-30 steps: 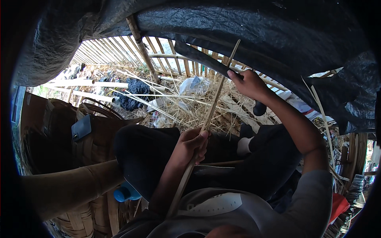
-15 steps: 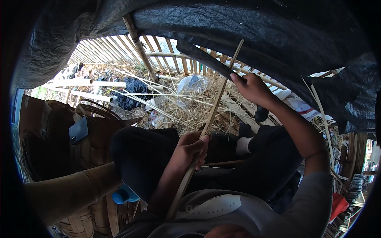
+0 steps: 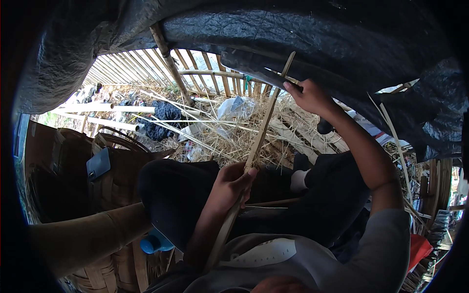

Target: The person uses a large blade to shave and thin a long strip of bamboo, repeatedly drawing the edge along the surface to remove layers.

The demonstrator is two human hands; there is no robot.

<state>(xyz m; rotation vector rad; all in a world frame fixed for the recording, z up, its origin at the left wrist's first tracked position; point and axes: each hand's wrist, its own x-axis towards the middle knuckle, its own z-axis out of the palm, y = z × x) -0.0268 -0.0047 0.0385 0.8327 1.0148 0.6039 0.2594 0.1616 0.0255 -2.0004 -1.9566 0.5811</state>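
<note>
A long, pale bamboo strip (image 3: 261, 134) slants from my torso up toward the fence. My left hand (image 3: 229, 188) is closed around its lower part, thumb resting on top, between my bent knees. Farther up and to the right, my right hand (image 3: 312, 100) grips a large, dark-bladed knife (image 3: 249, 67), its rounded handle end showing below the wrist. The blade points to the upper left and crosses the strip close to its far end. The strip's lower end lies against my grey shirt (image 3: 303, 263).
Shavings (image 3: 249, 132) and loose thin strips cover the ground ahead. A thick bamboo pole (image 3: 93, 234) lies at my left, near woven baskets (image 3: 73, 171), a phone (image 3: 99, 164) and a blue bottle (image 3: 156, 241). A dark tarp (image 3: 342, 39) hangs overhead before a slatted fence (image 3: 132, 68).
My right hand and the knife have shifted slightly up along the strip, toward its far end. The strip's tip has moved a little left and down. My left hand keeps its grip.
</note>
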